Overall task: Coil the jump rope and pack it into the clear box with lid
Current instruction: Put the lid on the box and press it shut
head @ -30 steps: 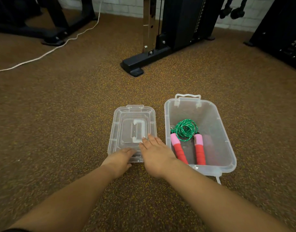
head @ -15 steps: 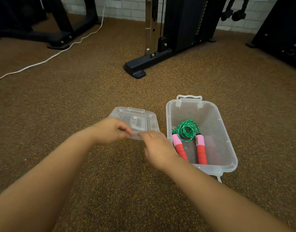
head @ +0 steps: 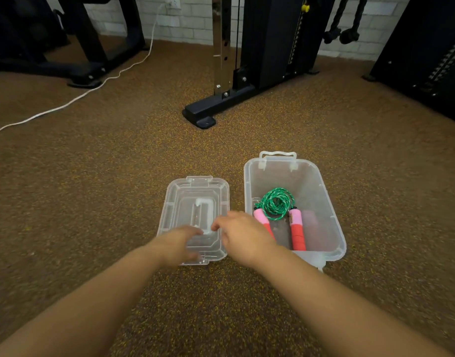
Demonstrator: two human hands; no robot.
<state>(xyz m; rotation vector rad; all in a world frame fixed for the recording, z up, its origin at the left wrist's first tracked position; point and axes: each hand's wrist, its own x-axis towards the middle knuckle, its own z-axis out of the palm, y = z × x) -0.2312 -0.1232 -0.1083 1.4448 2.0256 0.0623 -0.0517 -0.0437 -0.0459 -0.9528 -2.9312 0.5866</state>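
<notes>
The clear box [head: 332, 202] stands open on the floor. Inside it lies the jump rope [head: 275, 202], its green cord coiled at the far end and its two pink-and-red handles pointing toward me. The clear lid [head: 195, 202] lies flat on the floor just left of the box. My left hand [head: 180, 242] curls over the lid's near end, fingers on top and thumb at the near rim. Beside it, my right hand [head: 243, 235] hovers between lid and box, fingertips touching the lid's right side. Both hands are blurred by motion.
A black weight machine foot [head: 203, 117] stands on the speckled brown floor beyond the box. A white cable [head: 74, 99] trails across the floor at the far left. More black machine frames stand at the far left [head: 84, 73] and far right [head: 422, 60].
One second ago the lid lay flat; half a second ago both hands held it tilted up off the floor. Now it lies flat again beside the box. The view has shifted slightly.
</notes>
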